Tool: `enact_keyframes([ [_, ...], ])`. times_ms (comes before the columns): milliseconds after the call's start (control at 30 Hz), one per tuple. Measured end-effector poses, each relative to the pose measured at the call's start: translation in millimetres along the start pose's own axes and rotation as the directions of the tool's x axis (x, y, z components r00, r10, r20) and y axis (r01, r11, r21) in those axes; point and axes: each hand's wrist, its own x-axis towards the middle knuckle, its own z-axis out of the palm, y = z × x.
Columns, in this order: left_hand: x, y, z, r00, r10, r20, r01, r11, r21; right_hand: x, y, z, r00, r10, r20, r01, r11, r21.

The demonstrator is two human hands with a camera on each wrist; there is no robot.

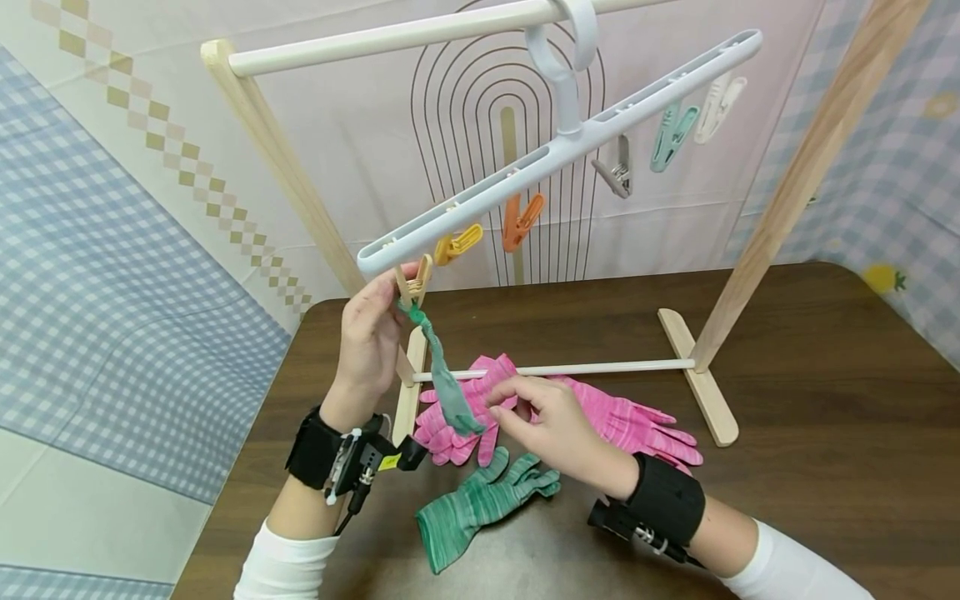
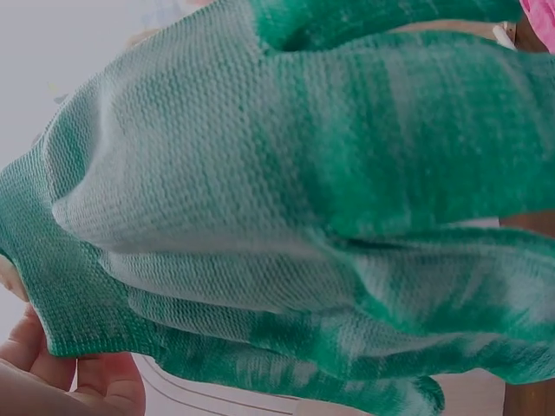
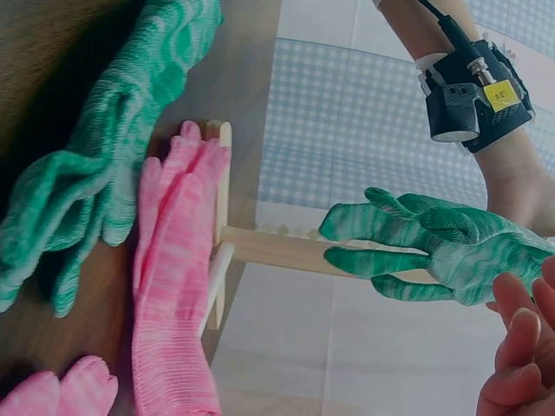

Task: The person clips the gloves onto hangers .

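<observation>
My left hand pinches a beige clothespin under the low left end of the white hanger. From this clothespin hangs a green knit glove, cuff up and fingers down. It fills most of the left wrist view, where left fingertips lie by its cuff. My right hand hovers just right of the hanging glove, its fingers loosely bent around nothing. On the table below lie another green glove and pink gloves; one pink glove is partly hidden behind the hanging one.
The hanger hooks over the white top rail of a wooden rack and tilts, right end higher. Yellow, orange, grey, mint and white clips hang from it. A low white crossbar joins the rack's feet.
</observation>
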Motion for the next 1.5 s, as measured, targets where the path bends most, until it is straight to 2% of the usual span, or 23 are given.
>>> enact_keyframes([
  [400,-3.1,-2.1,-5.3,0.998,-0.003,-0.057,0.003,1.0,0.003,-10.4,11.8,-3.0,0.998,0.064,0.028,-0.062,0.997,-0.05],
  [800,-6.7,-3.5,-9.1,0.997,0.022,-0.079,-0.021,1.0,0.006,-18.1,20.9,-11.7,0.991,0.127,0.048,-0.12,0.986,-0.116],
  [1133,-12.3,-5.6,-10.1,0.996,-0.005,-0.085,0.003,1.0,-0.015,-27.7,26.9,-16.7,0.978,0.199,0.06,-0.189,0.971,-0.145],
  [1267,-15.1,-6.2,-10.3,0.993,0.015,-0.116,-0.018,1.0,-0.025,-30.7,28.4,-18.9,0.97,0.235,0.058,-0.224,0.963,-0.149],
  [1500,-20.7,-3.2,-7.0,0.981,0.082,-0.178,-0.085,0.996,-0.006,-33.5,31.1,-22.4,0.966,0.248,0.066,-0.237,0.962,-0.139],
])
